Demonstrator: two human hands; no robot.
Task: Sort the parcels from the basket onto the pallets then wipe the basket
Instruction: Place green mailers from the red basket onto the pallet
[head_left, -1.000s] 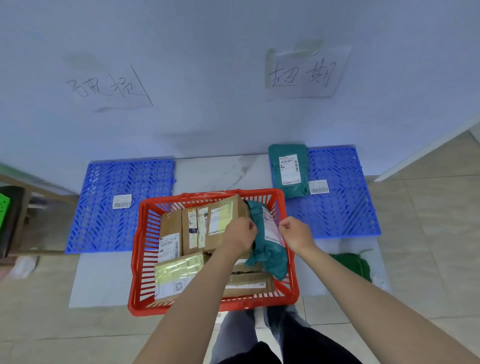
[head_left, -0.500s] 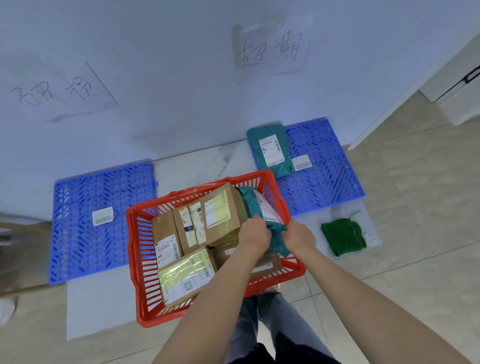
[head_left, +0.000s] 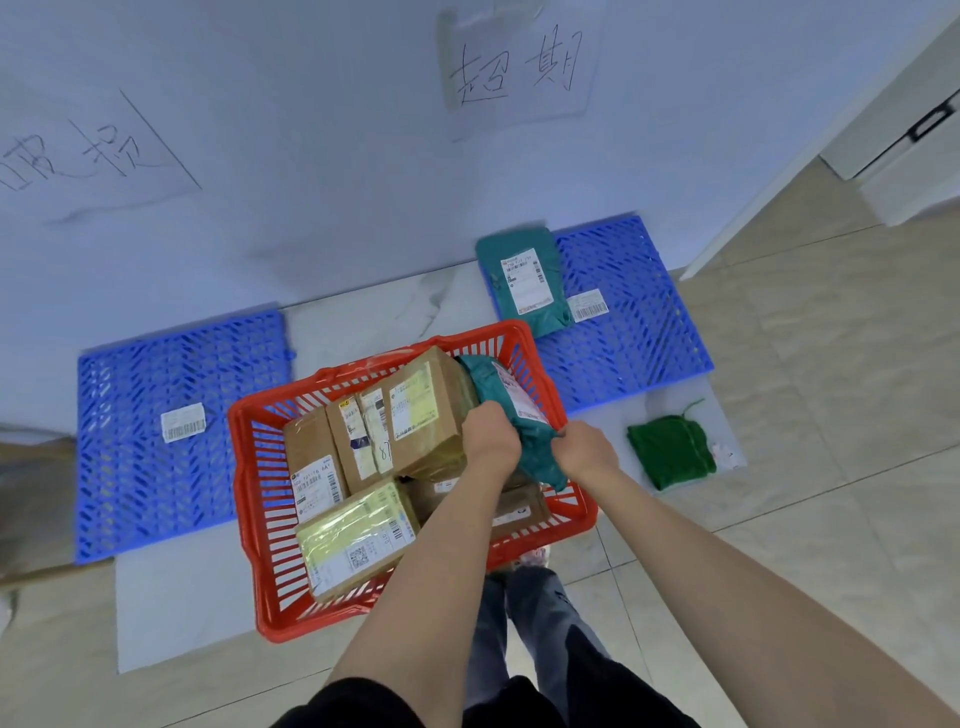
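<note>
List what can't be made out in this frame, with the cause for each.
All head view.
- Boxes low in the red basket: covered by the upper boxes and the left forearm.
- Lower part of the teal bag in the basket: hidden behind the left hand and right hand.
- Left wall sign: cut off by the frame's left edge.
- Label text on the basket parcels: too small, blurred.

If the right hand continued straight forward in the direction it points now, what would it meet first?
The right hand points toward the wall and already grips the teal parcel. Beyond it, probably the red basket rim, then the right blue pallet; depth is unclear.
</note>
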